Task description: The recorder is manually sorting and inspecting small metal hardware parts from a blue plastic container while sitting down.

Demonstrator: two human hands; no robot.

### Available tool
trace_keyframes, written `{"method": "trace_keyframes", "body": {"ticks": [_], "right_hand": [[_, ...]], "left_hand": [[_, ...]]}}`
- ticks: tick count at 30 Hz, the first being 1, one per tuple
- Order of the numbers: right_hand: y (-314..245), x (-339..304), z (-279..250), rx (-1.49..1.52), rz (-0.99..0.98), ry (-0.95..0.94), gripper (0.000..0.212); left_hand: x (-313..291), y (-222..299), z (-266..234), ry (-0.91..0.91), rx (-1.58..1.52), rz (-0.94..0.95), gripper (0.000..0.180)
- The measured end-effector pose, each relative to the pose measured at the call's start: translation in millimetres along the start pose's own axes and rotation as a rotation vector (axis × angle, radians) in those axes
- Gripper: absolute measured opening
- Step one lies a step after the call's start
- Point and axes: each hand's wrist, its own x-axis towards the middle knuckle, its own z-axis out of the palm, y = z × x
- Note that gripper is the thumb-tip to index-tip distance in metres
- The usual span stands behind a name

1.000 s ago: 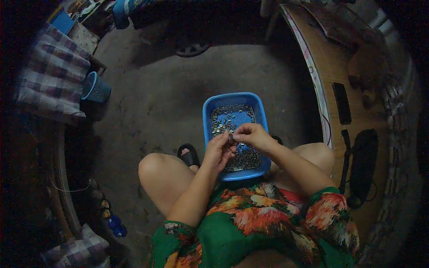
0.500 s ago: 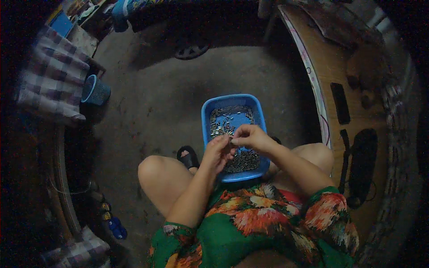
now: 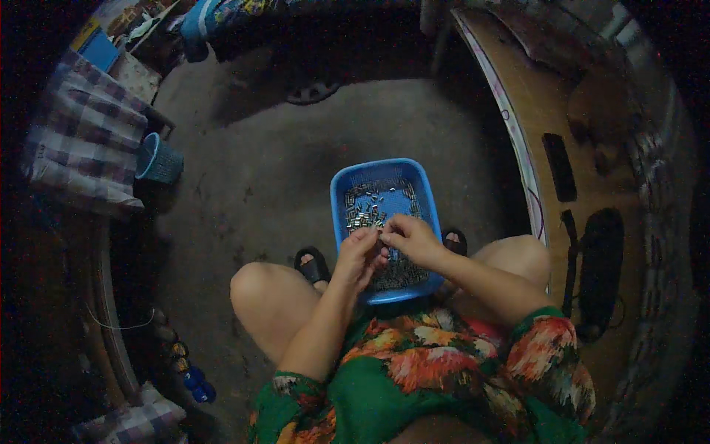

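A blue plastic basket [image 3: 340,194] stands between my legs, with many small shiny metal cylinders [image 3: 362,218] in it. Brighter pieces lie loose in its middle, and a darker heap [image 3: 403,275] fills the near end. Over the basket, my left hand [image 3: 360,255] has its thumb and fingers pinched together, the other fingers curled. My right hand [image 3: 413,240] meets it fingertip to fingertip, also in a pinch. Whatever sits between the fingertips is too small and dark to name.
A blue wastebasket [image 3: 160,161] stands at the left beside a checked cloth [image 3: 89,140]. Along the right runs a wooden surface [image 3: 547,111] with dark long objects on it. Blue round items [image 3: 196,381] lie on the floor at the lower left.
My right hand has shifted slightly left and down, its fingers still meeting the left hand's. The whole view has tilted a little.
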Motion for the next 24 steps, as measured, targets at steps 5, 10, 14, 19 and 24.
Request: {"method": "trace_keyframes", "body": {"ticks": [5,10,14,19,24], "right_hand": [[-17.6,-3.6,-3.9,-0.168,-0.158,0.042,0.016],[-11.0,-4.8,3.4,-0.209,-0.262,0.112,0.016],[-0.5,4.5,-1.5,0.154,-0.060,-0.028,0.015],[-17.4,9.6,-23.9,0.539,0.354,-0.134,0.016],[-21.3,6.8,-19.1,0.356,0.267,-0.122,0.020]], "left_hand": [[-3.4,5.2,2.6,0.015,0.023,0.003,0.020],[-4.9,1.8,0.2,0.055,-0.010,-0.007,0.020],[-3.4,2.3,0.1,0.021,-0.051,0.006,0.018],[-3.8,11.5,8.1,-0.042,-0.107,-0.034,0.025],[0.2,7.5,1.4,-0.070,-0.201,-0.016,0.026]]}}
